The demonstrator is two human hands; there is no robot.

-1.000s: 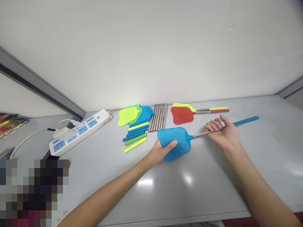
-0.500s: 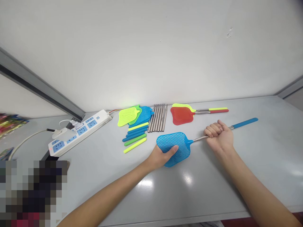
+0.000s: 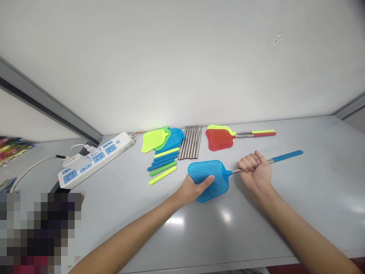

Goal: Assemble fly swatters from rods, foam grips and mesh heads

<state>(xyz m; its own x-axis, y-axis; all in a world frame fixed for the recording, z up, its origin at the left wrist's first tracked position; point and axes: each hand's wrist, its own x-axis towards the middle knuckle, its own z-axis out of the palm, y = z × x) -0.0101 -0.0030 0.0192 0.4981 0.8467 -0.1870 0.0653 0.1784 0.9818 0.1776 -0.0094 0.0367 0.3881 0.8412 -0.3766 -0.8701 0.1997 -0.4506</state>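
Observation:
A blue fly swatter (image 3: 212,171) with a perforated head, a metal rod and a blue grip (image 3: 288,155) lies across both hands above the table. My left hand (image 3: 192,189) pinches its head from the left, thumb on top and the other fingers hidden underneath. Around the metal rod my right hand (image 3: 256,171) is closed in a fist, just left of the blue grip. Behind it, a red fly swatter (image 3: 219,140) and a yellow one (image 3: 221,128) lie overlapping, their handles pointing right.
Loose swatter heads, yellow (image 3: 154,140) and blue (image 3: 174,137) among them, lie near the wall. Several metal rods (image 3: 191,142) are lined up beside them. Coloured grips (image 3: 163,176) lie in front. A white power strip (image 3: 97,160) with plugs and cables stands at the left.
My right hand has moved left, nearer the swatter head, and the blue grip has shifted left with it. My left hand and the head have hardly moved.

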